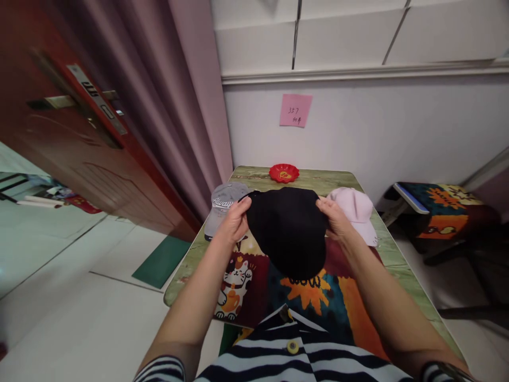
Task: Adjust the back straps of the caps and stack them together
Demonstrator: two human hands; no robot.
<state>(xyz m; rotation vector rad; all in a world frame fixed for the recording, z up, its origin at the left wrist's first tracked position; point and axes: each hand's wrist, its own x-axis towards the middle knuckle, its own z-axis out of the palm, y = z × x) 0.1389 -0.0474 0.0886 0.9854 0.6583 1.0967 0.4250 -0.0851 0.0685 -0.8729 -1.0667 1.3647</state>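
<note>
Black cap (288, 231), plain, brim toward the wearer, gripped at both sides by left hand (234, 222) and right hand (336, 218)

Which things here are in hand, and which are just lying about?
In hand: black cap, gripped by left hand and right hand.
Lying about: grey cap, pink cap, red dish, colourful mat, pink note.

On the desk (401, 260), one cap (222, 204) lies left and another (358, 209) right. A third cap (288, 231) is between them, a dish (283, 172) far behind.

Soft even daylight, warped edges.
</note>
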